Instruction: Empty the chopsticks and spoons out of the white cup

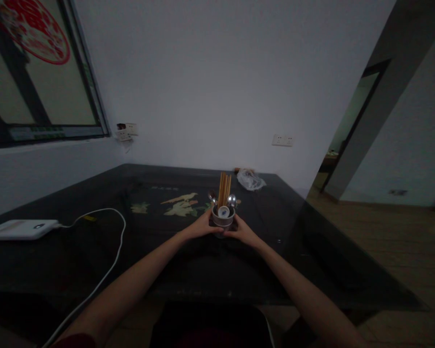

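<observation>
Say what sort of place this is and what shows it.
Probably a home dining area: a dark table, a cup of chopsticks and spoons, and a window with a red decoration.

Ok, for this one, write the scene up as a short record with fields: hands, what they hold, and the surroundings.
Left hand: gripping the left side of a cup
Right hand: gripping the cup's right side
Cup contents: chopsticks, a shiny spoon, another shiny utensil, a white piece with a blue mark
Surface: dark table with a bird design
Table, left: white device with white cable attached
Table, far side: clear plastic bag
Far wall: sockets
</observation>
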`<state>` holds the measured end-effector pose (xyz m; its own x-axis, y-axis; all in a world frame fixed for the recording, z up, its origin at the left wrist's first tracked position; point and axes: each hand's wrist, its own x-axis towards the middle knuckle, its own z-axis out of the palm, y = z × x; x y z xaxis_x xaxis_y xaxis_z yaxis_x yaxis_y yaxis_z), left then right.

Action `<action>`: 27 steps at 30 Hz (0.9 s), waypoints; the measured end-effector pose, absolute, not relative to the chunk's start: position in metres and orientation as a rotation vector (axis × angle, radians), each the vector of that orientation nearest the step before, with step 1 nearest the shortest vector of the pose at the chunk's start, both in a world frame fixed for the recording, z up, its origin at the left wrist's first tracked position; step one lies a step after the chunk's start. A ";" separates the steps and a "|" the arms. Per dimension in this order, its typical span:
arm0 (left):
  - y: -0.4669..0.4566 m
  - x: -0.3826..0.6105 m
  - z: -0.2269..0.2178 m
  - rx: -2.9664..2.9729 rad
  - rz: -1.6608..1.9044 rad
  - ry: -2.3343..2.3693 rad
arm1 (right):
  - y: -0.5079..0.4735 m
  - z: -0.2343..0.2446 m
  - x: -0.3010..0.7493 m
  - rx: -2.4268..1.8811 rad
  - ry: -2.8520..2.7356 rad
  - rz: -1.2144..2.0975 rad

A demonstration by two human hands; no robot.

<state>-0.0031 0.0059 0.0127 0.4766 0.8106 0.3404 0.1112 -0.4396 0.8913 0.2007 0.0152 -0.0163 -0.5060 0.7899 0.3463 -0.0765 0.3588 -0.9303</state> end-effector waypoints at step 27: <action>0.033 0.002 0.029 1.434 1.095 0.943 | 0.015 -0.017 0.199 -0.667 -1.784 1.225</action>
<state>0.0019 0.0327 0.0285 0.2701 0.9533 0.1349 -0.0087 -0.1377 0.9904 0.1994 0.0147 -0.0166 -0.4972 0.7965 0.3441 -0.0355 0.3776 -0.9253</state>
